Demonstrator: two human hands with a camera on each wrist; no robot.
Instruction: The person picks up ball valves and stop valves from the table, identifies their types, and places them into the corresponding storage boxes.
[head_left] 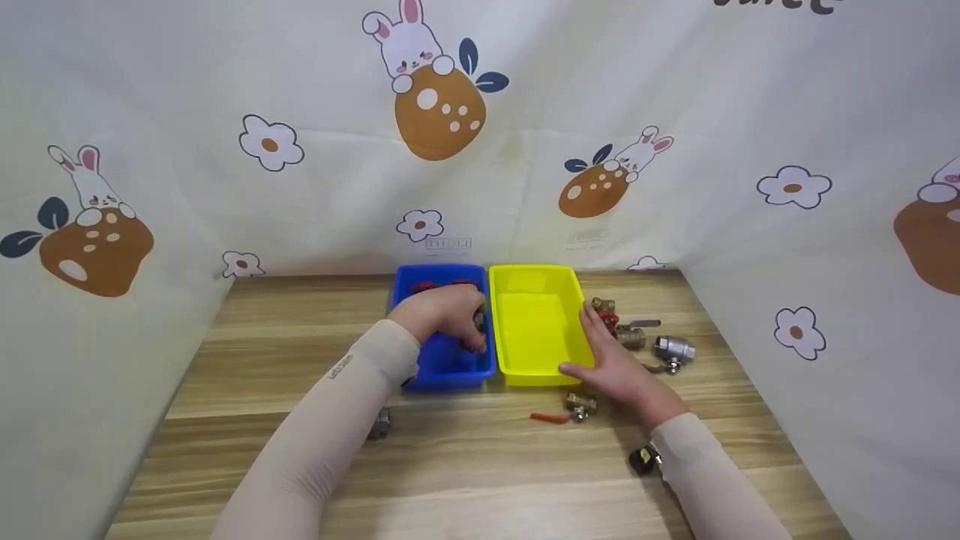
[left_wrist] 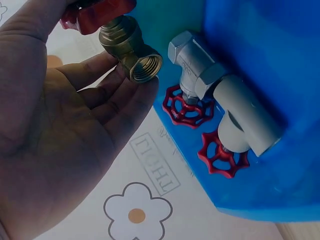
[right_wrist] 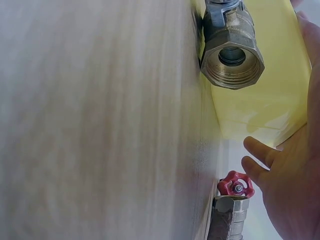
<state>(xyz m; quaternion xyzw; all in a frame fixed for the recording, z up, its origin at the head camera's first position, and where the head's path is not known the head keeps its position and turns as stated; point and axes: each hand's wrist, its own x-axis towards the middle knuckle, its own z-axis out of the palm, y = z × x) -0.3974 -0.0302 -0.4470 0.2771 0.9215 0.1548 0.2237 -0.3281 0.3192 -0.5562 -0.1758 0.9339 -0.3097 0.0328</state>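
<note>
My left hand is over the blue bin, gripping a brass valve with a red handwheel. Inside that bin, the left wrist view shows a silver valve and a light grey valve, each with a red handwheel. My right hand rests along the right side of the yellow bin, fingers spread and extended, holding no valve. The yellow bin stands beside the blue one, with no valves visible in it.
Right of the yellow bin lie several valves, including a steel one and a brass one. A red-lever valve lies before it. A dark-handled piece is beside the right sleeve; a metal fitting is near the left.
</note>
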